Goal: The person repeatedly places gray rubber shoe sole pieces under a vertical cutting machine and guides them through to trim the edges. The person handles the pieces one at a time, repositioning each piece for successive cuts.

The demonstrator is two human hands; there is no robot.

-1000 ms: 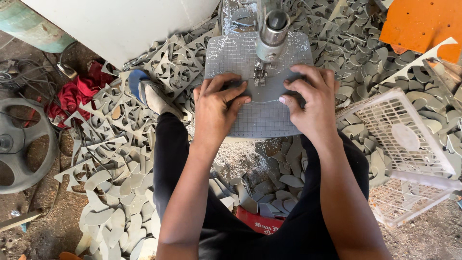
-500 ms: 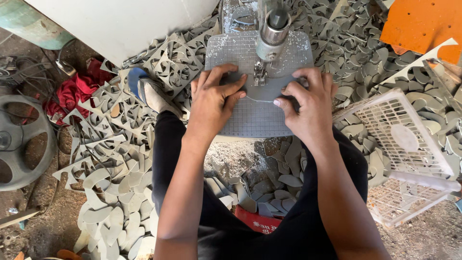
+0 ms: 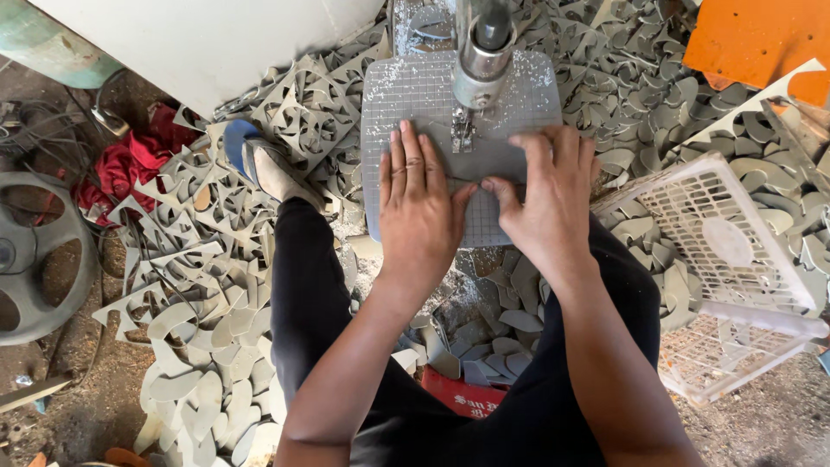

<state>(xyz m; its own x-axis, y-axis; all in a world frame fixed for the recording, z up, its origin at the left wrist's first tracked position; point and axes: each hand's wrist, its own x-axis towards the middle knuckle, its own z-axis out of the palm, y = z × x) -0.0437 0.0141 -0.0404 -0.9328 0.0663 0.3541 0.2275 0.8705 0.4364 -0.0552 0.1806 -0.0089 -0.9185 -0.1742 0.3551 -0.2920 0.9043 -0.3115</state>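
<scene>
A grey gridded saw table [image 3: 406, 95] stands in front of me, with a metal saw head [image 3: 482, 60] and its thin blade [image 3: 462, 130] over the middle. A flat grey sheet piece [image 3: 500, 163] lies on the table just behind the blade. My left hand [image 3: 419, 207] presses flat on it, fingers together, left of the blade. My right hand [image 3: 549, 203] presses on its right side, fingers spread, thumb tip close to my left thumb.
Grey cut-out scraps [image 3: 199, 259] cover the floor all around. A white plastic basket [image 3: 735, 251] sits at the right, an orange sheet [image 3: 752, 39] beyond it. A grey wheel [image 3: 35, 251] and red cloth [image 3: 130, 164] lie left. My shoe [image 3: 272, 173] rests beside the table.
Both hands have drawn closer together just in front of the blade. The left hand has flattened with its fingers straight, and the thumbs now nearly meet.
</scene>
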